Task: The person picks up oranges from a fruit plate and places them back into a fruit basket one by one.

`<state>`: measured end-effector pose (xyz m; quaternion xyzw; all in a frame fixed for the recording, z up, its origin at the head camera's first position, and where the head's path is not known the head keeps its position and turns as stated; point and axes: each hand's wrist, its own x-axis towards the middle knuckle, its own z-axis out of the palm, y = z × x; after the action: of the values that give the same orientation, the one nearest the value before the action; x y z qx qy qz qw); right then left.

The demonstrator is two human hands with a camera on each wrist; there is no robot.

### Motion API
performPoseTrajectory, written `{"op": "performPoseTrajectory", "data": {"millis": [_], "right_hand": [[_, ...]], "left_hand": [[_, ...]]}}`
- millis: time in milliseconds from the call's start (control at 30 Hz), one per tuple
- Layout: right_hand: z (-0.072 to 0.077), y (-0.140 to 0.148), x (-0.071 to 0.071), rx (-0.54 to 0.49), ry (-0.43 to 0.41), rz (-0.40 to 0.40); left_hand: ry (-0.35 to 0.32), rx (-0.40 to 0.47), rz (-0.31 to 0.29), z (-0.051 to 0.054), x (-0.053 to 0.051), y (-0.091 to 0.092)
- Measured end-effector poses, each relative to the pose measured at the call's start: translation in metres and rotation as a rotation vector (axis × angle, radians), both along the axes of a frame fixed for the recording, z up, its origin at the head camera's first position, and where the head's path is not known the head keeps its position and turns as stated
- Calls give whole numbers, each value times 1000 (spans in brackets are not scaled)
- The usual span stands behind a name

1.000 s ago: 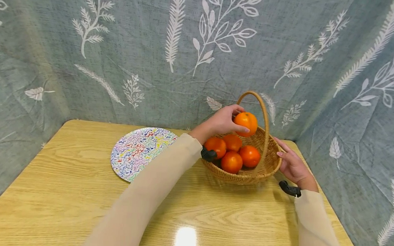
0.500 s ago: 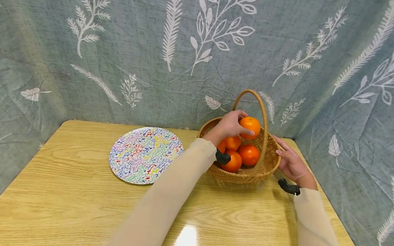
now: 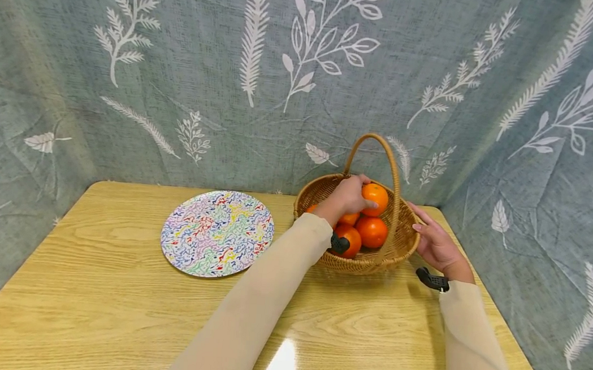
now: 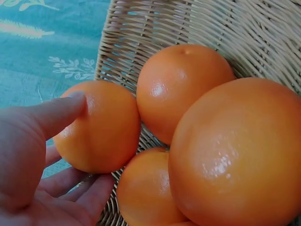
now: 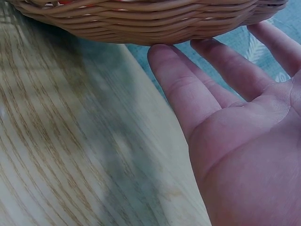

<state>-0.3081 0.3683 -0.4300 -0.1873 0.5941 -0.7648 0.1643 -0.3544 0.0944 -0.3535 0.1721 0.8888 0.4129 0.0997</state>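
Note:
My left hand [image 3: 348, 196] holds an orange [image 3: 377, 197] between thumb and fingers, low inside a wicker basket [image 3: 404, 249]. In the left wrist view, the thumb lies on top of that orange [image 4: 106, 132], with the fingers beneath it. Beside it, several other oranges [image 4: 183, 87] rest in the basket, partly hidden in the head view by the hand and wrist. My right hand [image 3: 440, 245] touches the basket's right side. Its fingers [image 5: 181, 87] are mostly straight, with the tips against the woven outer wall [image 5: 155, 21].
A round, multicoloured patterned plate [image 3: 217, 234] lies left of the basket on the wooden table [image 3: 91, 285]. The basket's tall arched handle [image 3: 395, 174] rises just right of my left hand. A grey-green leaf-print cloth [image 3: 207, 60] hangs behind and at both sides.
My left hand has lowered the orange from above the basket's rim down into it, shifting slightly right. The right hand keeps its place at the basket's side.

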Motion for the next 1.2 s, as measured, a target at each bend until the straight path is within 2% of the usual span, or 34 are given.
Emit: {"op": "performPoseTrajectory", "data": {"millis": [133,433,700,1000,1133,1200], "right_hand": [[0,-2,-1,-5,2,8],[3,-4,-3,17,-8,-10],[0,-3,-3,31,-8,3],[1,0,-3,42,-2,11],[5,2,-2,58,10,4],[9,2,0,93,28,-37]], "left_hand": [[19,-43,-25,0,-2,-2],[6,-62,-86,2,-5,-9],[-22,-33,-112,3,-3,-13],[-11,21,-160,28,6,-32],[18,30,-171,40,11,-49],[49,35,-165,45,14,-61]]}}
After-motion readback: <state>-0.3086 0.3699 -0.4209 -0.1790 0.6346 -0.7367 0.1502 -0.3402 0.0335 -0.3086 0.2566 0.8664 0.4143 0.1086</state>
